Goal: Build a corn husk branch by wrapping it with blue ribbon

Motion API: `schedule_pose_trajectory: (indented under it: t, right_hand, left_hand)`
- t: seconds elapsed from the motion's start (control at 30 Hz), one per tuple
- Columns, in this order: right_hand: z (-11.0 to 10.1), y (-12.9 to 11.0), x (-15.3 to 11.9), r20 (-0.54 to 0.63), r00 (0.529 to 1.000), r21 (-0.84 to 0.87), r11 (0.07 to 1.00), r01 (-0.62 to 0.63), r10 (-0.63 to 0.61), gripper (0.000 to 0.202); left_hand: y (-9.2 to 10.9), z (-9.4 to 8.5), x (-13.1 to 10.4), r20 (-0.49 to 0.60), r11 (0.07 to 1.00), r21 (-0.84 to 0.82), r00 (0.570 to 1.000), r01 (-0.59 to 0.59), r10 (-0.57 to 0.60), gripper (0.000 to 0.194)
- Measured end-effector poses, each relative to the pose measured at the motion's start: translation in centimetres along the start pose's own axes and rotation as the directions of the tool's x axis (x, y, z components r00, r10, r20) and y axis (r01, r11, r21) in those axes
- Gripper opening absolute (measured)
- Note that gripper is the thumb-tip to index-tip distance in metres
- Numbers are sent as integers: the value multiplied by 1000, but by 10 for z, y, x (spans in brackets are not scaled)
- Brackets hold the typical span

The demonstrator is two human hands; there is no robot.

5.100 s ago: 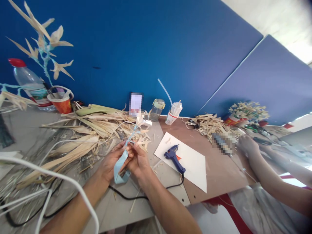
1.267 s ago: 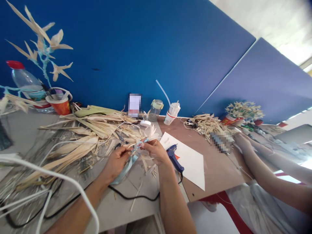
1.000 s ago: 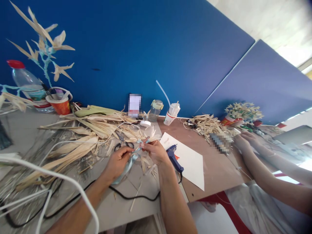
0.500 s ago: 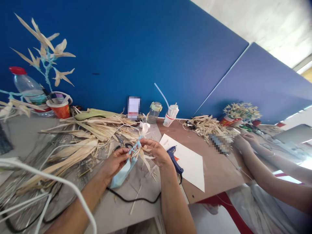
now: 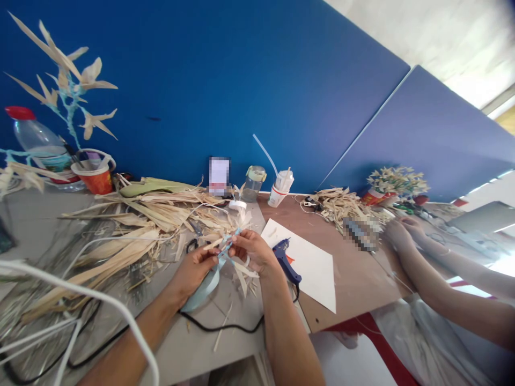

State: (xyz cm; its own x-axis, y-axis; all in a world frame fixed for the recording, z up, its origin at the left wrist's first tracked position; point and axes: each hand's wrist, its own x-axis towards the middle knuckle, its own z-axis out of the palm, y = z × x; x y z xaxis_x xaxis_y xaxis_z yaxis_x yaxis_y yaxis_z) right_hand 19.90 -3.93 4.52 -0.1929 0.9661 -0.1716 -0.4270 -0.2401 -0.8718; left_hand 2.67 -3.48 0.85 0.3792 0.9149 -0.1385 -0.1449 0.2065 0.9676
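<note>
Before me a corn husk flower stem (image 5: pixel 225 247), partly wrapped in light blue tape, is held between both hands. My left hand (image 5: pixel 198 271) pinches the lower end of the stem, and a loose length of blue tape (image 5: pixel 206 289) droops beneath it to the table. Higher up, the fingers of my right hand (image 5: pixel 254 251) are closed round the stem close to the pale husk petals (image 5: pixel 241 219). Some husk pieces (image 5: pixel 243 279) hang below the right hand. Dark-handled scissors (image 5: pixel 192 245) lie just beyond my left hand, partly covered.
Dry corn husks (image 5: pixel 132 241) are heaped on the left, near a white looped cable (image 5: pixel 120 305). A blue glue gun (image 5: pixel 287 260) rests on white paper (image 5: pixel 317 273) to the right. Farther right are a co-worker's hands (image 5: pixel 402 233). Along the blue partition (image 5: pixel 225 80) stand cups and bottles.
The stem has turned and dropped slightly, with its petals now lower. My right fingers have curled in closer to the stem, and the loose tape now bends in a curve. The view has shifted slightly.
</note>
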Motion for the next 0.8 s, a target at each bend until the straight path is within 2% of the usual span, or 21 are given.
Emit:
schedule_pose_trajectory:
  t: [0.1, 0.23, 0.3, 0.4, 0.53, 0.63, 0.73, 0.8]
  right_hand:
    - [2, 0, 1, -60, 996, 25, 998, 60, -58, 36]
    - [4, 1, 1, -98, 988, -51, 992, 111, -116, 31]
    - [5, 0, 0, -117, 984, -96, 988, 123, -134, 27]
    - [7, -2, -3, -124, 985, -130, 986, 105, -121, 22]
    - [8, -6, -6, -62, 997, -136, 990, 34, -43, 20]
    - [9, -5, -6, -46, 999, -161, 987, 15, -22, 19]
    - [11, -3, -5, -83, 996, -194, 981, 26, -43, 18]
    - [13, -3, -6, -97, 994, -198, 980, 27, -47, 18]
  left_hand:
    - [2, 3, -2, 2, 993, 89, 997, -71, 72, 25]
    - [1, 6, -3, -36, 985, 106, 989, -139, 143, 44]
    - [1, 5, -3, -16, 984, 109, 989, -144, 146, 40]
    - [5, 2, -5, 110, 994, 67, 991, -82, 74, 22]
    - [14, -2, -11, 304, 999, -18, 952, 42, -35, 22]
    - [14, -3, -11, 308, 995, -87, 951, 58, -28, 26]
    - [10, -4, -10, 269, 986, -157, 963, 49, -5, 48]
    - [8, -3, -9, 262, 976, -208, 965, 60, -4, 56]
